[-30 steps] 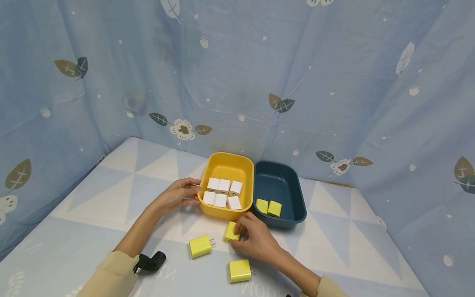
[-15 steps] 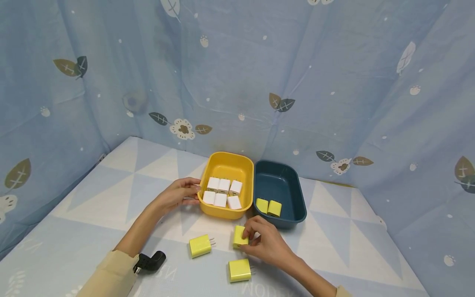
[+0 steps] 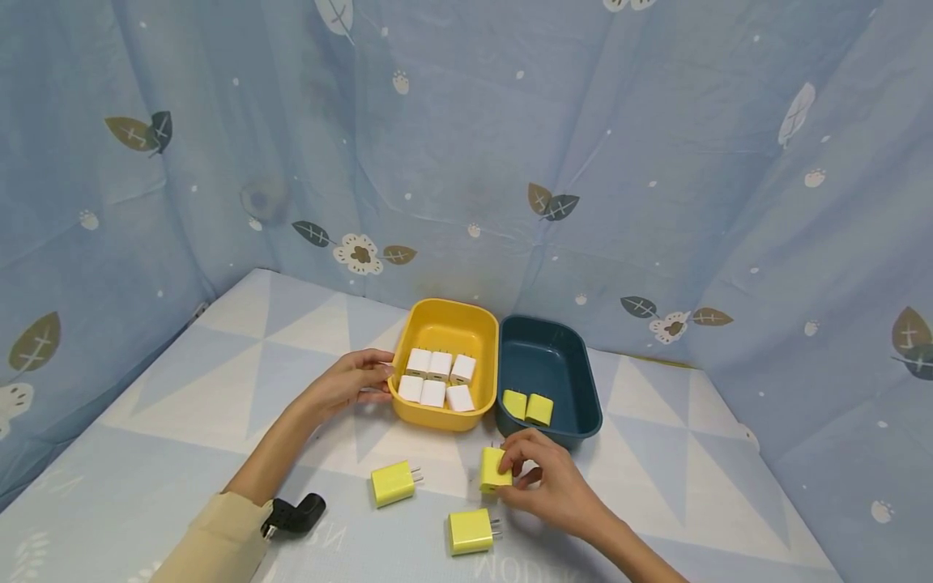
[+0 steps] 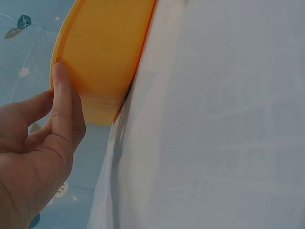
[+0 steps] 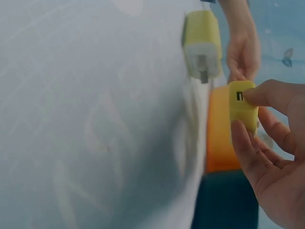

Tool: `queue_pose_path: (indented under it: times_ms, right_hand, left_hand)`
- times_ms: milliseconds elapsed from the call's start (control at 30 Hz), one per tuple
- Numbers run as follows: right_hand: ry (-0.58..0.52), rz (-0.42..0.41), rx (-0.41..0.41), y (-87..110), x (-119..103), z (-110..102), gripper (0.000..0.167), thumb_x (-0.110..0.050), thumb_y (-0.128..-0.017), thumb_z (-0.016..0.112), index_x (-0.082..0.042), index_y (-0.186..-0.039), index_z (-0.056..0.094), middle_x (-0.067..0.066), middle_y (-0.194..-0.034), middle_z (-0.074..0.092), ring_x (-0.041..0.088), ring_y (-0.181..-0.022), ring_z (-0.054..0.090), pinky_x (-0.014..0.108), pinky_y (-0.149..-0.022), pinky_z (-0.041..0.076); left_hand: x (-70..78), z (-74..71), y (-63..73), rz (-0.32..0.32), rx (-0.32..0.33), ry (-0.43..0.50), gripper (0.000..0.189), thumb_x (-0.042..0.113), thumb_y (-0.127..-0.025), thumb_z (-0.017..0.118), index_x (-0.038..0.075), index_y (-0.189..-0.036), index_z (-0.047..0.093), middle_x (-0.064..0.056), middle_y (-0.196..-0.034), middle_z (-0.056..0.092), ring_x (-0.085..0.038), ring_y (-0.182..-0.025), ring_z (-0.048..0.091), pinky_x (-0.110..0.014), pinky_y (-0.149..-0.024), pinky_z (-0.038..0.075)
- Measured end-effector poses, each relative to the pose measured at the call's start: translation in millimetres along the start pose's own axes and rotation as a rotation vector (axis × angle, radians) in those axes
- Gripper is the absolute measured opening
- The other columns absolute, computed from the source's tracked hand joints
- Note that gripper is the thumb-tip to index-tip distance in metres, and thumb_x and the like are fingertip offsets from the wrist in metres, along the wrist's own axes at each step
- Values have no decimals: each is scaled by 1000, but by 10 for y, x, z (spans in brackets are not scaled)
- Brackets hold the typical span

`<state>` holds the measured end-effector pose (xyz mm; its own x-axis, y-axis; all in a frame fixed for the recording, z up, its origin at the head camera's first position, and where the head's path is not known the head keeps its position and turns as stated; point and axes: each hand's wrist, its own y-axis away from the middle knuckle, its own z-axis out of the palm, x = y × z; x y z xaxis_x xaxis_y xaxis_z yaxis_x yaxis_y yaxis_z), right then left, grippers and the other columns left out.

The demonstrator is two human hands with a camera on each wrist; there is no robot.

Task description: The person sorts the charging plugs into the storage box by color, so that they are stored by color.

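Observation:
My right hand [image 3: 550, 478] pinches a yellow phone charger plug [image 3: 493, 470] between thumb and fingers, prongs pointing toward the bins. In the right wrist view the held plug [image 5: 243, 107] shows a USB port. My left hand [image 3: 350, 380] grips the left rim of the yellow bin [image 3: 437, 419]; in the left wrist view its fingers [image 4: 62, 109] lie along the bin's outer wall. White charger plugs [image 3: 433, 393] stand in two rows in that bin. Two yellow plugs [image 3: 539, 410] sit at the near end of the dark blue bin [image 3: 550, 324], close beside it.
On the patterned cloth, two more yellow plugs lie loose: one on the left [image 3: 394, 484], one nearer [image 3: 470, 532]. A black angled device [image 3: 295, 516] is at my left wrist. A blue curtain [image 3: 466, 162] hangs behind the table.
My right hand has moved right and slightly nearer with the yellow charger plug, away from the yellow bin's front. The left hand stays on the yellow bin.

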<state>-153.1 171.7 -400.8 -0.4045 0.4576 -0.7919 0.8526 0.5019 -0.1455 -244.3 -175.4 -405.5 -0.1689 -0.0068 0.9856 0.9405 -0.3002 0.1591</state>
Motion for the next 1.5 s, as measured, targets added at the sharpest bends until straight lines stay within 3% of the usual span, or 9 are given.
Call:
queue_pose_path:
  times_ms: [433, 967, 1500]
  right_hand:
    - [61, -43, 106, 112, -39, -414, 27, -6, -77, 85, -18, -90, 65, 4, -114, 59, 19, -83, 60, 28, -66, 61]
    - [91, -107, 194, 114, 53, -719, 24, -9, -79, 85, -17, -91, 65, 4, -114, 61, 17, -81, 63, 28, -67, 61]
    - [145, -57, 233, 14, 311, -927, 21, -6, -79, 84, -15, -91, 68, 4, -113, 62, 17, -82, 59, 26, -65, 60]
  left_hand:
    - [-3, -7, 2, 4, 2, 9, 47, 5, -103, 50, -11, -144, 35, -25, -122, 52, -19, -89, 61, -32, -83, 60]
    - [13, 7, 2, -1, 3, 6, 48, 6, -102, 51, -11, -144, 35, -23, -118, 53, -19, -89, 61, -31, -83, 60]
    - [-8, 0, -7, -7, 9, 2, 47, 7, -103, 51, -10, -144, 36, -23, -118, 53, -19, -88, 61, -31, -82, 60]
